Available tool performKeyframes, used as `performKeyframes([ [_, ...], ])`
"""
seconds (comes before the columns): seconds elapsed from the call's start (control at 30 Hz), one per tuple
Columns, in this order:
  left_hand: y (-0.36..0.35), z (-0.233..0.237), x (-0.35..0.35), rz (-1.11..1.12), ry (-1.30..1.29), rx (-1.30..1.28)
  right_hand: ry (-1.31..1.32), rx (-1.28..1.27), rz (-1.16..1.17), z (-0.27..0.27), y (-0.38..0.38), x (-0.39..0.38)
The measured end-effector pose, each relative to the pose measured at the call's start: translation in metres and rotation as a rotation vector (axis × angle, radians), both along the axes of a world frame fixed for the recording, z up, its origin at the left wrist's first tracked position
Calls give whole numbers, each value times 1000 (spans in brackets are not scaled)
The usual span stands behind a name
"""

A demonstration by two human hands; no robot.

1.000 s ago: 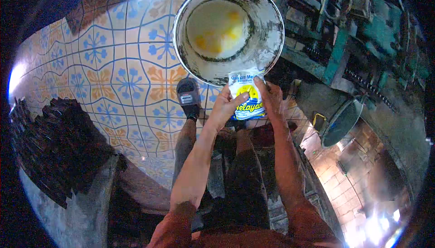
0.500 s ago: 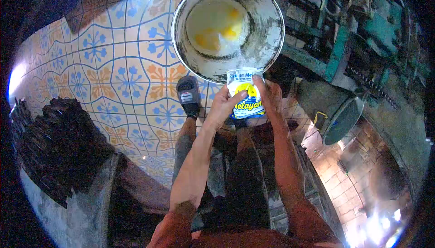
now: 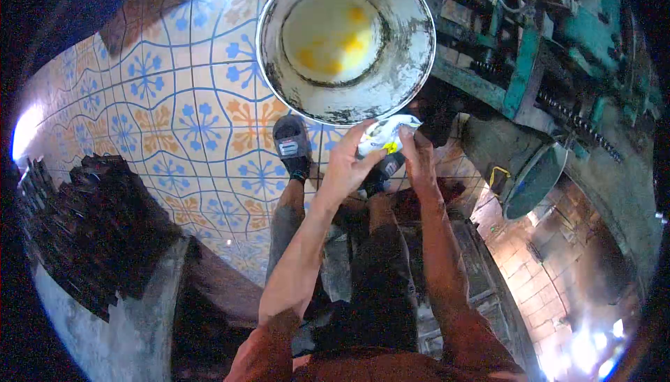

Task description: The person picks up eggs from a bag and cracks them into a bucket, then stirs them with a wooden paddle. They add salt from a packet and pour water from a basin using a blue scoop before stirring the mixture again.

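While left hand [image 3: 345, 166] and right hand [image 3: 419, 157] pinch packet [image 3: 386, 133] between fingers, long axis tips top end toward bucket [image 3: 413, 54] rim; half second ago label faced camera flat.

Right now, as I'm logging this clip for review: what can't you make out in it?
Head view:
packet: print unreadable, tilted away and covered by left hand and right hand; open or sealed, unclear.
yellow blobs in bucket: blurred, kind unknown.
bucket's far rim: cut by the top edge.
dark pile at left: too dim to identify.
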State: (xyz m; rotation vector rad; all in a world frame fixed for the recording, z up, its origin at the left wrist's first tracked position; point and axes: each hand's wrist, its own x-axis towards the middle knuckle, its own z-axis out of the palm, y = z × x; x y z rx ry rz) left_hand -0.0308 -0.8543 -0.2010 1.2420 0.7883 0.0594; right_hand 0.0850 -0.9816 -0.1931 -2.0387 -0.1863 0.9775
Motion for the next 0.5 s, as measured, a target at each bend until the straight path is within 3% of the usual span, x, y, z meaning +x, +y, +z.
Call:
performKeyframes([
  [0.03, 0, 5, 3, -25, -47, 117, 141, 42, -180, -3, -3, -3],
  [0.13, -2, 11, 12, -62, -154, 227, 85, 19, -169, -8, -14, -3],
  [0.2, -10, 12, 16, -122, -95, 245, 160, 166, -291, -8, -24, -7],
  [0.27, -26, -9, 17, -162, -81, 259, 260, 196, -429, -20, -39, -9],
  [0.3, -35, -26, 18, -144, -126, 248, 296, 356, -608, -56, -57, -22],
  [0.4, -49, -62, 39, -170, -162, 260, 269, 299, -600, -94, -77, -12],
  [0.43, -53, -80, 41, -266, -56, 271, 289, 397, -714, -80, -47, 0],
  [0.5, -64, -115, 54, -270, -9, 391, 272, 474, -738, -151, -71, 2],
])
